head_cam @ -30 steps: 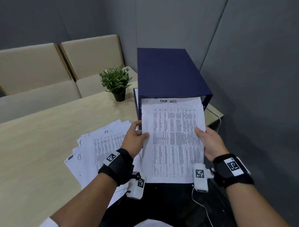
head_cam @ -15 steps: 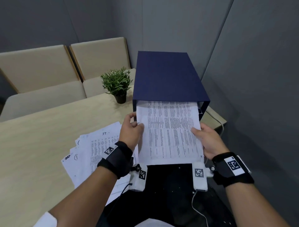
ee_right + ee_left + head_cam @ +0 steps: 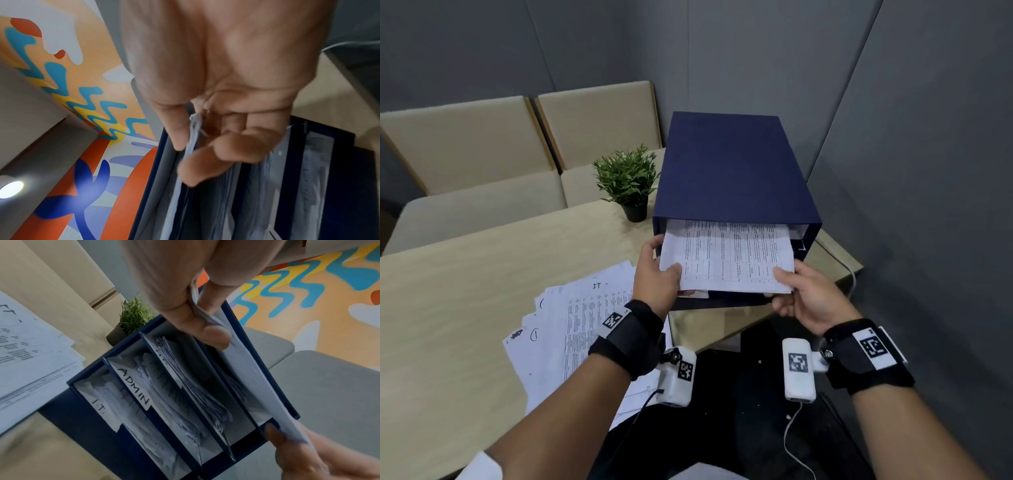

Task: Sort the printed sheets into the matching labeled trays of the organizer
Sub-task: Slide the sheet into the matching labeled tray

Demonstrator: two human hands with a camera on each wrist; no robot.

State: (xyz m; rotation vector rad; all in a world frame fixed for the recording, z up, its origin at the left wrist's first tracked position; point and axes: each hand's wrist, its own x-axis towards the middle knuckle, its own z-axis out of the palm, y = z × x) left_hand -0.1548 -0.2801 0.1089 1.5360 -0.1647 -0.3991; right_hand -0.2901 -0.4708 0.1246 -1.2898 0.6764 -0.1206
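A printed sheet (image 3: 729,257) with a table on it lies half inside the top tray of the dark blue organizer (image 3: 732,171). My left hand (image 3: 659,274) pinches its near left corner, thumb on top. My right hand (image 3: 796,291) pinches the near right corner. In the left wrist view the sheet (image 3: 246,369) enters the uppermost slot, and lower trays carry labels "ADMIN" (image 3: 134,386) and "I.T." (image 3: 98,407) with papers in them. The right wrist view shows my thumb and fingers (image 3: 199,165) clamped on the sheet's edge (image 3: 192,139).
A fanned pile of printed sheets (image 3: 571,329) lies on the wooden table (image 3: 465,274) left of my left arm. A small potted plant (image 3: 628,181) stands just left of the organizer. Beige seats sit behind; grey wall panels close in at the right.
Both hands have pushed the sheet forward into the organizer's top tray. Its "TASK LIST" heading, visible a second ago, is now inside and about half the sheet shows.
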